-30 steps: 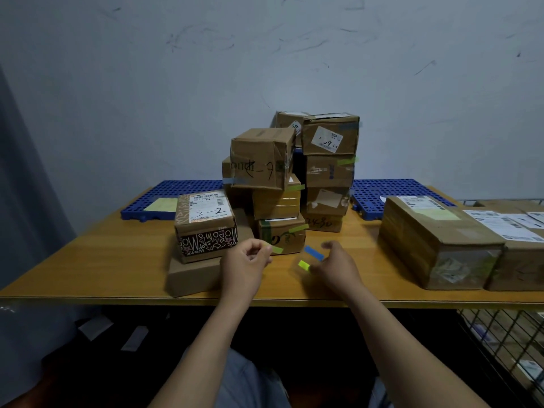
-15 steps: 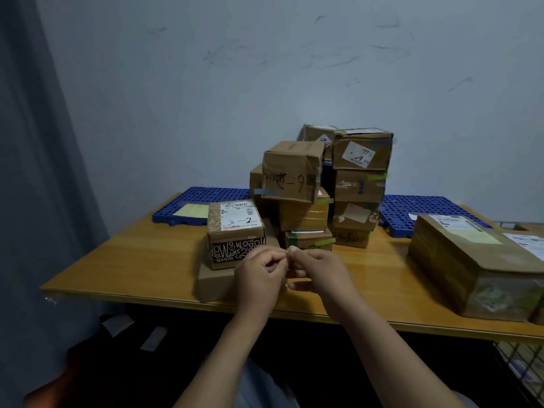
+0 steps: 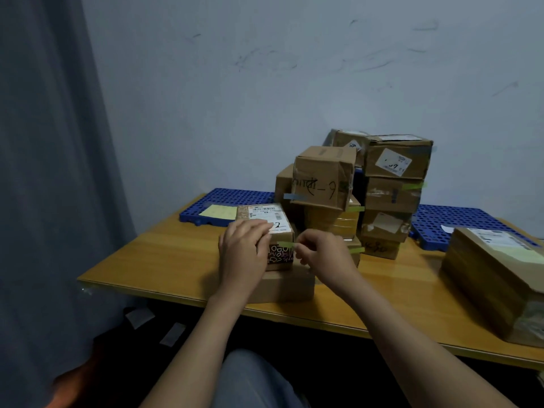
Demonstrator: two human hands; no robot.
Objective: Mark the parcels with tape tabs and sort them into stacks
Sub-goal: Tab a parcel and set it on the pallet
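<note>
A green tab (image 3: pixel 287 245) is pinched in the right hand (image 3: pixel 326 254) fingers at the front of the patterned parcel (image 3: pixel 281 256). The parcel is stacked on a flat box (image 3: pixel 282 285) on the table (image 3: pixel 164 260) and is held down by the left hand (image 3: pixel 244 251), fingers laid flat on its top.

Left hand (image 3: pixel 244 251) spread flat, right hand (image 3: pixel 323 254) pinching.
</note>
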